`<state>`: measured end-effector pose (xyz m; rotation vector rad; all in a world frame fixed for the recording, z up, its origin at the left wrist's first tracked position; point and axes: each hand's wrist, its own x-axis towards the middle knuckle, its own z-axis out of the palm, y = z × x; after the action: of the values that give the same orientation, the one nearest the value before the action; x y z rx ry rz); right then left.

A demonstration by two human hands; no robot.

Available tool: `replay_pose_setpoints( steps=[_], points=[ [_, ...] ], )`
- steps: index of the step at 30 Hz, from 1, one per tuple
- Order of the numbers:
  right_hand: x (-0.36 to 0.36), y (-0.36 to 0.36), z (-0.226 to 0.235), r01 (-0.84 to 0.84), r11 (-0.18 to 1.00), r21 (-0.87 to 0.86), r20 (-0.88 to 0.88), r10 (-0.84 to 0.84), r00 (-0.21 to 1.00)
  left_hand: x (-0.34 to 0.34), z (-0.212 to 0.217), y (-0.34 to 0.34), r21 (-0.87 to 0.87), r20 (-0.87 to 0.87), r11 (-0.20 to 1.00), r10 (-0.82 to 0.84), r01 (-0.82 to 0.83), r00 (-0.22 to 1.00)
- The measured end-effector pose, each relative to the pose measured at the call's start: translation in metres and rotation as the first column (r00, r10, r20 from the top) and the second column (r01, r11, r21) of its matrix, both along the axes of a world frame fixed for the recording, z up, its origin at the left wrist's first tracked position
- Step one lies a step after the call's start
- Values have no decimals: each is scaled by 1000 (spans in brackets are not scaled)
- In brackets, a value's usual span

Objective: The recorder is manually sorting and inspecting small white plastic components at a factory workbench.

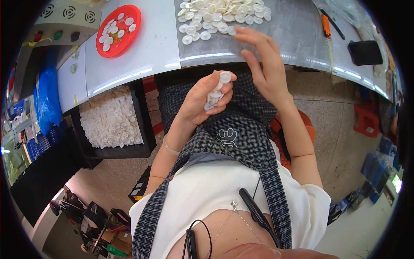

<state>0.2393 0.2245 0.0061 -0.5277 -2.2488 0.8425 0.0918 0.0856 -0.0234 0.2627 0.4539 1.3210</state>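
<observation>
Several small white plastic discs [214, 96] are gripped in my left hand [199, 97], which is in front of the table edge over my lap. One disc shows its face between thumb and forefinger. My right hand [263, 56] is raised at the table's front edge, thumb and fingers apart, its fingertips slightly blurred beside a spread pile of white discs [222, 17]. Nothing shows in that hand. The pile lies on a grey sheet [207, 54] on the table.
On the left part of the table is a red plate [136, 21] with several discs. Below it an open black drawer [148, 142] holds many white discs. An orange cutter [325, 26], a black pen-like tool [333, 24] and a black flat object [365, 52] lie at right.
</observation>
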Motion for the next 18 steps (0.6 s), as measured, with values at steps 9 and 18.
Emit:
replay_pose_setpoints(
  steps=[9,18],
  points=[
    [10,-6,-18,13,961,276,141,-54,989,-5,4,-2,-63,152,998,31,-22,988],
    [7,-17,-16,-113,845,-523,-219,-5,976,-6,2,-1,-14,-81,999,49,-51,995]
  ],
)
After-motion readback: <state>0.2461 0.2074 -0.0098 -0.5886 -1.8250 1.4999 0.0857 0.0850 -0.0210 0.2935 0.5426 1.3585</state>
